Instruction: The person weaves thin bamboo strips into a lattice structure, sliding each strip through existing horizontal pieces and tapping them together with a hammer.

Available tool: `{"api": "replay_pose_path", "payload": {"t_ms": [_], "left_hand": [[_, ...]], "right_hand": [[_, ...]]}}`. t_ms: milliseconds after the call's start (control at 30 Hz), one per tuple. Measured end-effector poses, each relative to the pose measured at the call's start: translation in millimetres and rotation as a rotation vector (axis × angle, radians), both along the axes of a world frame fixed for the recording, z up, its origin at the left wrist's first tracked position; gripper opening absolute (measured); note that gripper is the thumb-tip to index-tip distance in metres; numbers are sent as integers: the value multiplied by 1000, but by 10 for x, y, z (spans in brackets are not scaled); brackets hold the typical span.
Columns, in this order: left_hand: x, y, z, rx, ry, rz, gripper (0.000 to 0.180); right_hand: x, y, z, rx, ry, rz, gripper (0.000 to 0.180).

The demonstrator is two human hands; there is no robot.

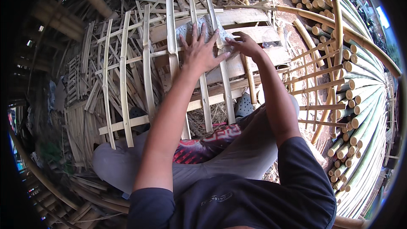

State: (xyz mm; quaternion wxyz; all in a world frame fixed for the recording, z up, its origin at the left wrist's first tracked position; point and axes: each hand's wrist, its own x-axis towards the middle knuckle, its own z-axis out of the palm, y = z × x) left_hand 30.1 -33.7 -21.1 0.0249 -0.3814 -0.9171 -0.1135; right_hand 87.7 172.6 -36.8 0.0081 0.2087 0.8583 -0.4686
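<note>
A lattice of pale split-bamboo slats lies in front of me, its long slats crossing several crosspieces. My left hand rests palm down near its upper right part, fingers spread across the slats. Beneath those fingers is a mottled grey-white slab, mostly covered. My right hand reaches in beside it, fingers apart and bent toward the rightmost slat. Whether its fingertips touch that slat is hard to tell. Neither hand appears to grip anything.
Wooden planks lie under and behind the lattice. Loose bamboo strips heap up on the left. Stacked bamboo poles fill the right side, near another slatted bamboo piece. A patterned red-and-black cloth covers part of my lap.
</note>
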Motion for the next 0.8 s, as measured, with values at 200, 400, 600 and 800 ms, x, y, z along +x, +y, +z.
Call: {"api": "replay_pose_path", "payload": {"t_ms": [200, 400, 600, 800], "left_hand": [[-4, -9, -21, 11, 18, 0, 93], [-43, -14, -75, 42, 6, -18, 91], [-34, -11, -70, 45, 15, -21, 91], [-14, -4, -32, 11, -18, -8, 90]], "right_hand": [[99, -46, -76, -18, 12, -3, 88], [80, -31, -240, 15, 53, 13, 81], [78, -23, -247, 58, 30, 1, 77], [72, -59, -240, 72, 25, -24, 74]]}}
